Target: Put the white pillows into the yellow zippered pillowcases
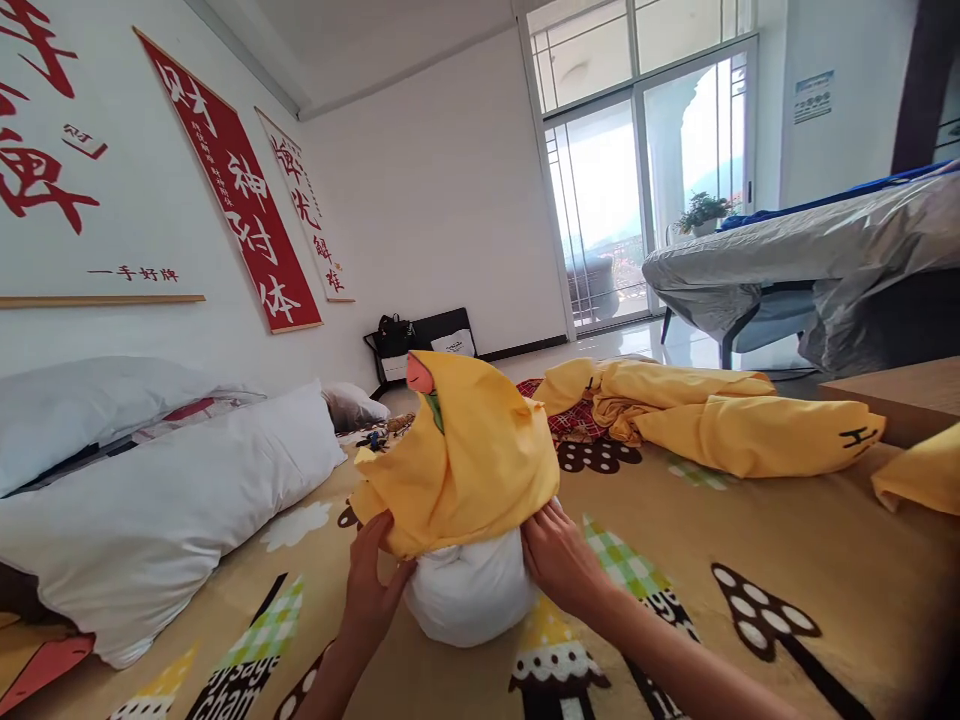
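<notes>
A white pillow (pixel 469 590) stands on end on the patterned bed sheet (pixel 787 560), its upper part inside a yellow pillowcase (pixel 465 450). My left hand (pixel 371 575) grips the pillowcase's lower left edge, fingers curled on the cloth. On the other side, my right hand (pixel 559 555) pinches the pillowcase's lower right edge against the pillow. Both forearms reach in from the bottom of the view.
Two white pillows (pixel 150 500) lie at the left by the wall. Yellow bedding (pixel 720 410) is heaped behind on the sheet. A covered table (pixel 810 260) stands at the right near glass doors (pixel 645 180). A black bag (pixel 394 335) sits by the far wall.
</notes>
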Demonstrator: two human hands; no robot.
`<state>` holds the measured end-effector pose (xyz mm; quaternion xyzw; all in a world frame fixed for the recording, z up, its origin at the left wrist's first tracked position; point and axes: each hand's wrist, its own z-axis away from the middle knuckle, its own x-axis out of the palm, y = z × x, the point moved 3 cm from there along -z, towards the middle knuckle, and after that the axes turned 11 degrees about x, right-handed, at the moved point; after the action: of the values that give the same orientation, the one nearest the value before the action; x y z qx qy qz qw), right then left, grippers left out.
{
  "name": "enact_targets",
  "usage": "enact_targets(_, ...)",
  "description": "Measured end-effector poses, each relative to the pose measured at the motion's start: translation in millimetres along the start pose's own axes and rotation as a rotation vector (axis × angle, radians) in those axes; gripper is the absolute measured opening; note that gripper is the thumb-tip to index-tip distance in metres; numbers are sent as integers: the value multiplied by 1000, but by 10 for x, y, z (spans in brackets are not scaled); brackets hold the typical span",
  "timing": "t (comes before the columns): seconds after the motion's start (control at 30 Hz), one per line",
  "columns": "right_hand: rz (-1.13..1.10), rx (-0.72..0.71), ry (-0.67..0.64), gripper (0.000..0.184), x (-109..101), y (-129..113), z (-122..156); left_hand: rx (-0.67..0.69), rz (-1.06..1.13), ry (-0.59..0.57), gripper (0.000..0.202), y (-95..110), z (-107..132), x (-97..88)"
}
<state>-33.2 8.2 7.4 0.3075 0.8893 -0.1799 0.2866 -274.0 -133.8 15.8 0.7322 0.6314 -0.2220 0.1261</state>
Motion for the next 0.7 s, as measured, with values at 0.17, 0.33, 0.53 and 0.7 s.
enact_targets(0.17,555,179,-61,22,-247,23,478,250,6,133,22,651,-654,347)
enact_targets(0.33,324,-226,216,30,-762,-345,723,320,-48,318,28,1135,-1021,546)
enact_targets(0.53,272,-230,191,46,-718,-115,570,472,-110,329,12,1259,-1174,490)
enact_targets(0.7,185,-213,65,67,-458,-18,361,501,10,197,10,1164,-1228,451)
